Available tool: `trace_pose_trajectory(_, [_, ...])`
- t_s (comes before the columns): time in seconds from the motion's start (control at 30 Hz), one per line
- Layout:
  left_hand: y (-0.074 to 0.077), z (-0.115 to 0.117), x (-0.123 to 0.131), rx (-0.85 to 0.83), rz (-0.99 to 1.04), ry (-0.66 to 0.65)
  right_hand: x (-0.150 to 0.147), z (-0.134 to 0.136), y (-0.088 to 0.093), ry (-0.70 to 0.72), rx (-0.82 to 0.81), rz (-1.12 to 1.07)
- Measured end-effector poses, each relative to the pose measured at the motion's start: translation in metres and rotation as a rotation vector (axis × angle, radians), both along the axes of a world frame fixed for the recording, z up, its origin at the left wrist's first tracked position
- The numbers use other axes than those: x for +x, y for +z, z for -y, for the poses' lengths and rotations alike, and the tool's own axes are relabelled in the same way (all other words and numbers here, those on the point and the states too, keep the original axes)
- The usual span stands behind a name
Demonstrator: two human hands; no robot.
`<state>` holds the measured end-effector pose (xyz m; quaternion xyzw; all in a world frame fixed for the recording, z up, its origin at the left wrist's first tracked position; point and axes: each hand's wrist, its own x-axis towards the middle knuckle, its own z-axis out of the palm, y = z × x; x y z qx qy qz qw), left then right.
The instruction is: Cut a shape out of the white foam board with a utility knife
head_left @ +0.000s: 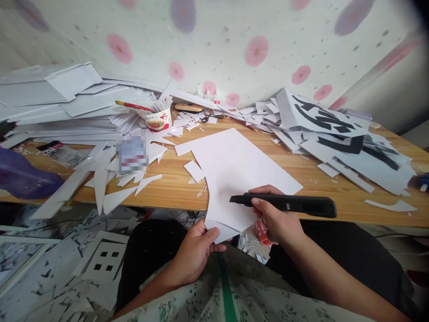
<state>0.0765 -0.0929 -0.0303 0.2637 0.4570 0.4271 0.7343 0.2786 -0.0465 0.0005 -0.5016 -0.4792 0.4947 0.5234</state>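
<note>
A large white foam-like board (244,156) lies on the wooden table and juts over its front edge toward me. My left hand (200,243) pinches the near corner of it, thumb on top, beside a flap (223,230) set off by a cut or crease line. In my right hand (276,214) is a black utility knife (291,204), held level above the board with its tip pointing left. Some fingers of that hand are hidden behind the knife and the board's edge. A small white rectangular piece (194,171) touches the board's left side.
Stacked white sheets (50,107) fill the back left, near a paper cup (159,120) of strips. Scissors (212,118) lie at the back. Offcuts (120,197) cover the left side; a pile with black markings (348,138) stands right. Scraps litter the floor (50,277).
</note>
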Motion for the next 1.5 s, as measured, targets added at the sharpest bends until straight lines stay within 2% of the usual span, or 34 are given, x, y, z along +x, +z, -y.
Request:
trace_pose_trajectory(0.13, [-0.007,-0.003,0.000,0.022,0.016,0.002,0.002,0.000,0.000,0.012,0.004,0.007])
trace_pose_trajectory(0.3, [-0.013,-0.003,-0.002,0.048,-0.018,-0.009,0.007,0.005,0.004,0.074,0.033,0.140])
trace_pose_trajectory(0.4, [-0.015,0.000,-0.004,0.063,-0.080,-0.051,-0.001,0.009,0.011,0.121,0.127,0.215])
trace_pose_trajectory(0.53, [-0.015,0.003,-0.005,0.083,-0.099,-0.045,-0.025,0.013,0.018,0.340,0.302,0.309])
trace_pose_trajectory(0.63, [-0.016,0.002,-0.006,0.085,-0.095,-0.035,-0.039,0.013,0.017,0.474,0.346,0.346])
trace_pose_trajectory(1.07, [-0.015,0.003,-0.006,0.040,-0.069,-0.026,-0.038,0.007,0.014,0.508,0.352,0.429])
trace_pose_trajectory(1.5, [-0.013,0.009,0.001,-0.003,-0.039,0.060,-0.034,0.001,0.017,0.622,0.617,0.507])
